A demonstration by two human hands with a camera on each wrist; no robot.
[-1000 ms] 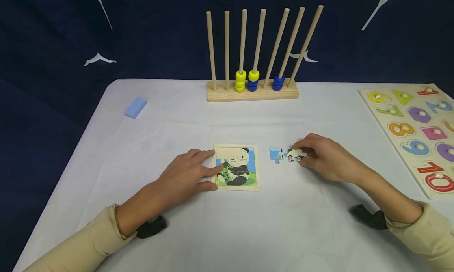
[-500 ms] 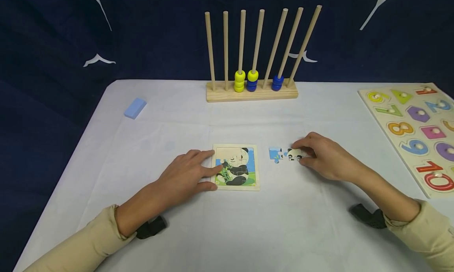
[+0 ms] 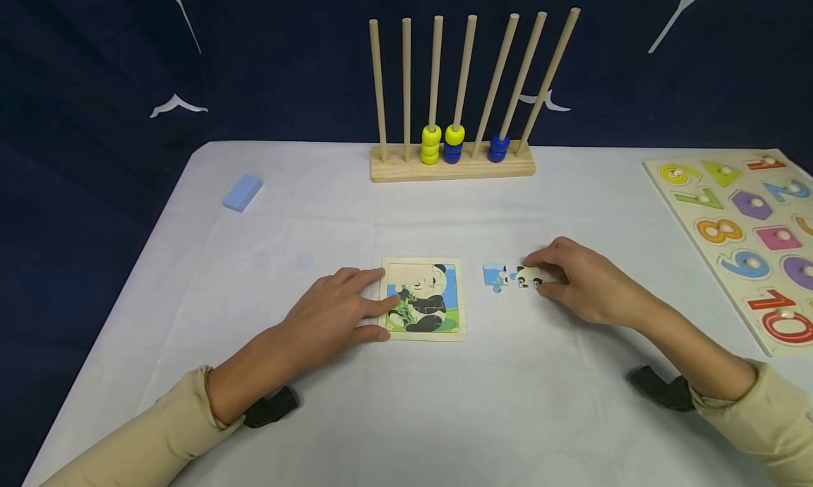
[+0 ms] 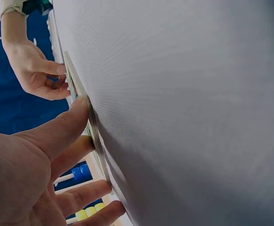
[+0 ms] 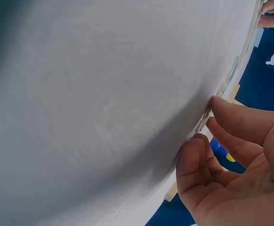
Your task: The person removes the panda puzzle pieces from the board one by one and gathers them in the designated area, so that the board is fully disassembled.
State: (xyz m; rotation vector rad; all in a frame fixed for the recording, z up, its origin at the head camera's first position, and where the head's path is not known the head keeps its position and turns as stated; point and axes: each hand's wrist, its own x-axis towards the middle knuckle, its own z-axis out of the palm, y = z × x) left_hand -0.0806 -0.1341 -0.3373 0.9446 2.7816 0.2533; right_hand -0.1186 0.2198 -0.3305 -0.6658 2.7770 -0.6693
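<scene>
A square wooden panda puzzle board (image 3: 457, 337) lies flat on the white cloth, with an area of bare wood at the upper left of its picture. My left hand (image 3: 333, 309) rests at its left side, fingers spread and fairly straight, thumb at the lower corner and a fingertip over the picture. To the right, my right hand (image 3: 581, 282) pinches a puzzle piece with panda eyes (image 3: 527, 277) between thumb and fingers, partly covering it. A blue puzzle piece (image 3: 494, 277) lies against its left side. In the right wrist view the pinched piece stays close to the cloth.
A wooden peg abacus (image 3: 452, 169) with yellow and blue beads stands at the back. At the right lies a number-and-shape board (image 3: 730, 261). A light blue block (image 3: 243, 193) sits at the far left. Dark straps (image 3: 272, 407) are at both wrists.
</scene>
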